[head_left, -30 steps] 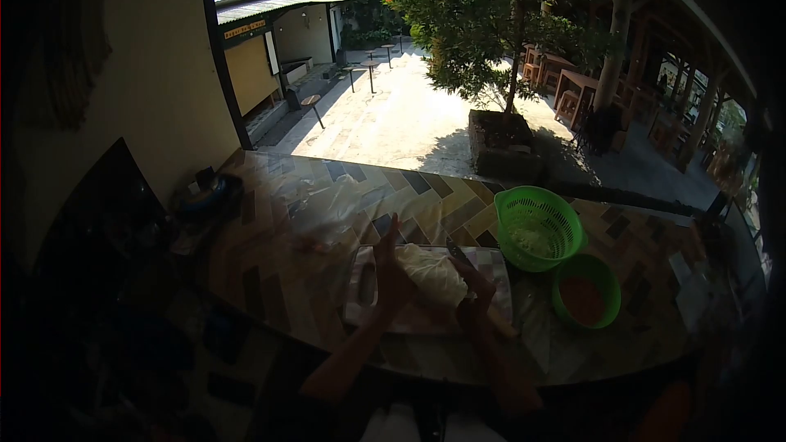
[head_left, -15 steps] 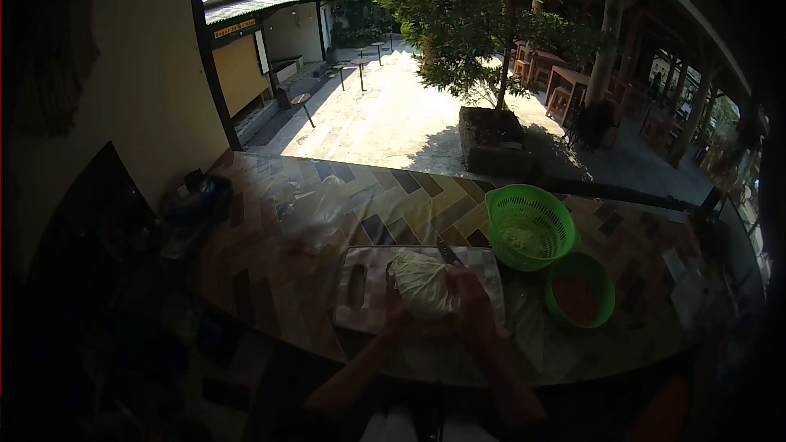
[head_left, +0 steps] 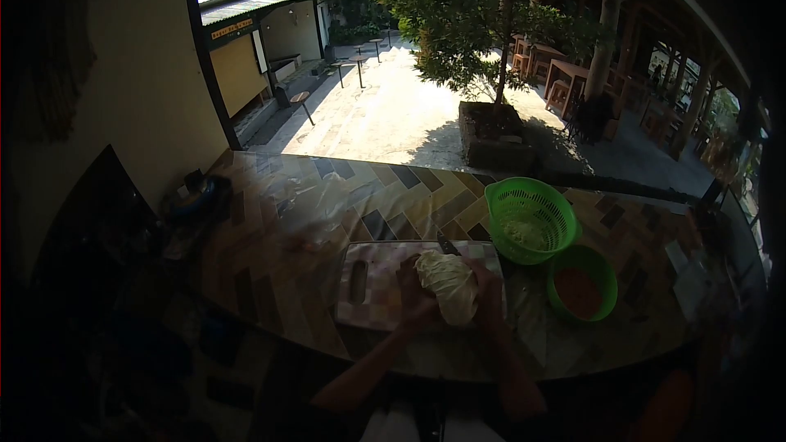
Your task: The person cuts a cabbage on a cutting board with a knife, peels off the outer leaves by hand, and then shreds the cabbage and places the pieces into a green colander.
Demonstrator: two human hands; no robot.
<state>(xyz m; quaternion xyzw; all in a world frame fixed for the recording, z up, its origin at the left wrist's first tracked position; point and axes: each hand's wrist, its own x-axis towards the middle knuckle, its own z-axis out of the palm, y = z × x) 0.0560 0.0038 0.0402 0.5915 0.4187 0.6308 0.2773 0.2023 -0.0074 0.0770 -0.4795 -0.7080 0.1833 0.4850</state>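
Two green containers stand to the right of the cutting board (head_left: 372, 282) on a tiled counter (head_left: 311, 221): a slotted basket (head_left: 530, 219) just off the board's far right corner, holding a small pale heap of what looks like shredded cabbage, and a round bowl (head_left: 581, 282) nearer the person, holding something orange-red. The basket and bowl sit just beside each other.

On the right half of the board lies a pale cabbage (head_left: 449, 285), its long axis running from the board's far edge toward the near right, slightly tilted toward the bowl. The left hand (head_left: 413, 295) presses against the cabbage's left flank, fingers curled on it. The right hand (head_left: 489, 299) lies against its right side, between the cabbage and the bowl; shadow hides how far the fingers are closed. A dark knife (head_left: 448, 246) tip shows just beyond the cabbage at the board's far edge; whether the right hand holds it cannot be told. The board's handle slot lies at its left end, well apart from both hands.
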